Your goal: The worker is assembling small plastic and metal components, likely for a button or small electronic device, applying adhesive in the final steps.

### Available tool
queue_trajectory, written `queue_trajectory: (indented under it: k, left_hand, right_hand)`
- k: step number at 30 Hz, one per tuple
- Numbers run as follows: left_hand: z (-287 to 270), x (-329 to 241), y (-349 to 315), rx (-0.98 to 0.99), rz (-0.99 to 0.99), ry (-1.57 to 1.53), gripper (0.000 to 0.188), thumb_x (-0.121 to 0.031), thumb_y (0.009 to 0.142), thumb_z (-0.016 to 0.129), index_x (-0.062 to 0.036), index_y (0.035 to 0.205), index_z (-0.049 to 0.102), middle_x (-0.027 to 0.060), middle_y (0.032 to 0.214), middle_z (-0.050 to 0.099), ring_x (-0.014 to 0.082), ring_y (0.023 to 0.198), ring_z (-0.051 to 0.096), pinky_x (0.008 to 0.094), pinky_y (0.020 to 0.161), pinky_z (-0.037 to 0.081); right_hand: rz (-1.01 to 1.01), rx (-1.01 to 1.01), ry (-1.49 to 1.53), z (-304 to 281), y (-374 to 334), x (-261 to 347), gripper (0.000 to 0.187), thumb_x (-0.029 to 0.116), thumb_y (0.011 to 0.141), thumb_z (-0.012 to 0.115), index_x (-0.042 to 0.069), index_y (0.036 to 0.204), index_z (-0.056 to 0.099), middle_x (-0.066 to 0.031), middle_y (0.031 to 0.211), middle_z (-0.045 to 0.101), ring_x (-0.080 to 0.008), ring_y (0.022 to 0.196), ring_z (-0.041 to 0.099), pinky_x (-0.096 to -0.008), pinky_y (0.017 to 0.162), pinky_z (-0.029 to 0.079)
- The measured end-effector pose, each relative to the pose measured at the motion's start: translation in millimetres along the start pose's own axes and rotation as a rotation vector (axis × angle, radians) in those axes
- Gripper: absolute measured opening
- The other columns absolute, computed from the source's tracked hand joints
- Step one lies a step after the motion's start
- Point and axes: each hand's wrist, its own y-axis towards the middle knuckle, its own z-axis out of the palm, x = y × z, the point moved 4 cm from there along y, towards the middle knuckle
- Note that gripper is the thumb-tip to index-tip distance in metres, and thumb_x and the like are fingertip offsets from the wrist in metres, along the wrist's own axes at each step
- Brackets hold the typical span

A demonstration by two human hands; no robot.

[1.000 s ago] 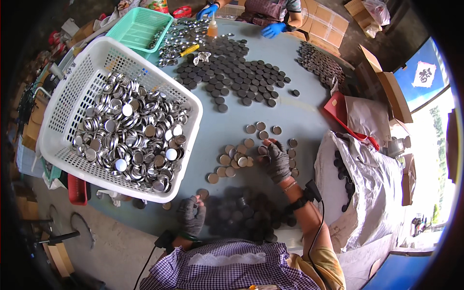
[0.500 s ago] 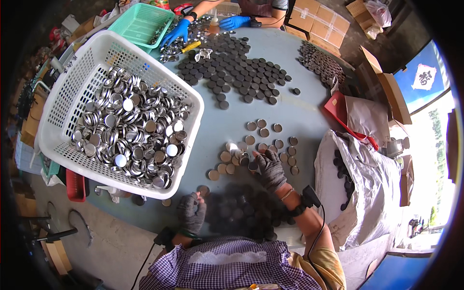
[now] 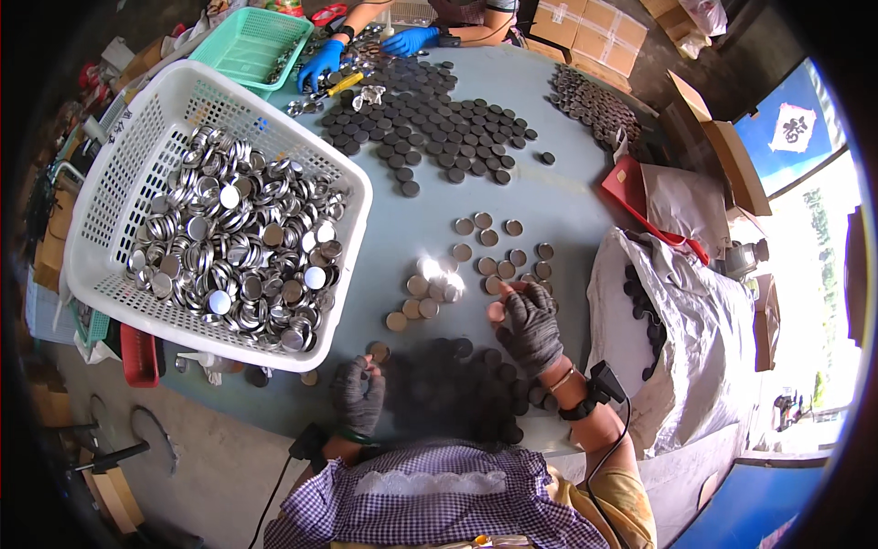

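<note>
Taped cardboard boxes [image 3: 593,38], yellow-handled tool [image 3: 346,83], red bin [image 3: 139,355], blue panel [image 3: 768,170]

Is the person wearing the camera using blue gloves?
No, the left hand and right hand both wear grey gloves; the blue gloves are on the co-worker opposite.

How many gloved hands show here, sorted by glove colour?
Grey: 2 (the wearer's left hand and right hand)
Blue: 2 (the co-worker's hands)
Total: 4
</note>
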Motion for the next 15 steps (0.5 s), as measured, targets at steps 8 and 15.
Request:
queue_trajectory:
  k: [8,15]
  left_hand:
    - [0.6,3.6,-0.6,-0.011,0.053,0.01,0.029,-0.002,0.076,0.07,-0.0036,0.105,0.064,0.0087,0.086,0.065,0.0221,0.073,0.063,0.0341,0.07,0.052]
    - [-2.8,1.9,-1.5,-0.002,0.029,-0.016,0.027,0.001,0.079,0.068,-0.0016,0.105,0.064,0.0068,0.086,0.063,0.0168,0.072,0.061,0.0302,0.07,0.051]
  right_hand:
    - [0.083,-0.049,-0.112,29.4,-25.8,-50.6,0.071,0.012,0.061,0.077,0.006,0.127,0.053,-0.0089,0.106,0.063,-0.0341,0.111,0.053,-0.0454,0.098,0.042]
    - [0.015,-0.036,0.004,56.9,6.8,-20.2,0.07,0.021,0.062,0.08,0.006,0.125,0.054,-0.0102,0.111,0.061,-0.0351,0.112,0.053,-0.0472,0.096,0.042]
